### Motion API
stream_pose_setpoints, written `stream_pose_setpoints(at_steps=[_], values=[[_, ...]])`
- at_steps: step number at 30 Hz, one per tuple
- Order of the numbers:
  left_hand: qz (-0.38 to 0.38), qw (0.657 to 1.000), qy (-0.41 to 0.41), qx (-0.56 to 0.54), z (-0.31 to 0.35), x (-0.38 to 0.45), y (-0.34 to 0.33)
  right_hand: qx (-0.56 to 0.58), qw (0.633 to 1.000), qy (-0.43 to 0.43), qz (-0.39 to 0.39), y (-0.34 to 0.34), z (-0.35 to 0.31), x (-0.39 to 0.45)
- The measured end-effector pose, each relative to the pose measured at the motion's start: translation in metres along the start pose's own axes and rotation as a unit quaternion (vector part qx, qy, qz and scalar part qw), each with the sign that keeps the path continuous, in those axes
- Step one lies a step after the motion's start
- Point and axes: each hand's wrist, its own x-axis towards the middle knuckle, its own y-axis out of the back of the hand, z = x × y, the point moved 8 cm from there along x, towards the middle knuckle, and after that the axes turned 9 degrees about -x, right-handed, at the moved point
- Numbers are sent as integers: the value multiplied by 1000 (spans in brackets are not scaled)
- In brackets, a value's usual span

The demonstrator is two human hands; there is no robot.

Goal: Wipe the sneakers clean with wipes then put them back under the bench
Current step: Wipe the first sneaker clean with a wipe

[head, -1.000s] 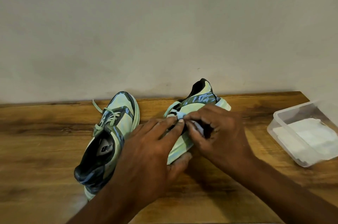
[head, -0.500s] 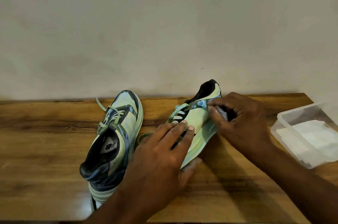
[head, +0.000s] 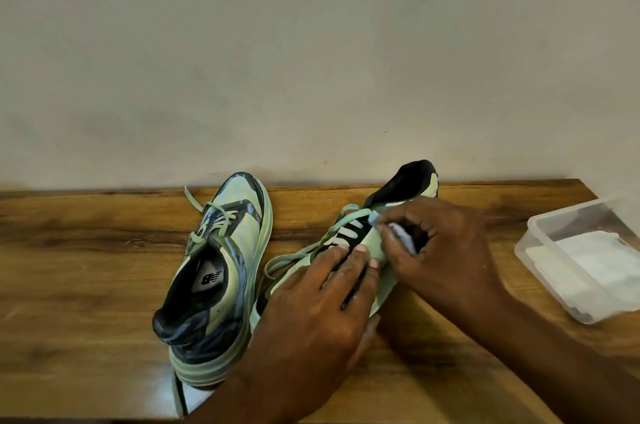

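Two pale green sneakers sit on a wooden bench top point(head: 104, 285) that runs across the lower half of the frame, with a plain wall behind. Left sneaker point(head: 221, 271), lower centre-left, stands upright, toe toward the wall, heel toward the camera, laces loose, logo on the insole visible. Right sneaker point(head: 349, 243), centre frame, lies tilted with its dark heel collar up toward the wall at upper centre-right and its toe end hidden under the left hand.

Left hand point(head: 318, 313), lower centre, lies flat over the right sneaker's front part, fingers straight and pressing on the upper, thumb down at the sole edge. Right hand point(head: 443, 250), centre-right, has fingers curled, pinching a small pale wipe point(head: 401, 236) against the sneaker's side just beside the laces. Wipe mostly hidden by the fingers.

Clear plastic container point(head: 540, 250) at the right edge of the frame, on the bench top, well apart from the sneakers, with white wipes point(head: 588, 264) folded inside.
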Motion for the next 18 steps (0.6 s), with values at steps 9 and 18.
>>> stream_pose_setpoints(at_steps=[9, 18], values=[[-12, 1000, -2, 17, 3, 3, -1, -53, 997, -47, 14, 16, 14, 9], [-16, 1000, -1, 24, 6, 2, -4, -79, 995, -63, 2, 20, 23, 16]])
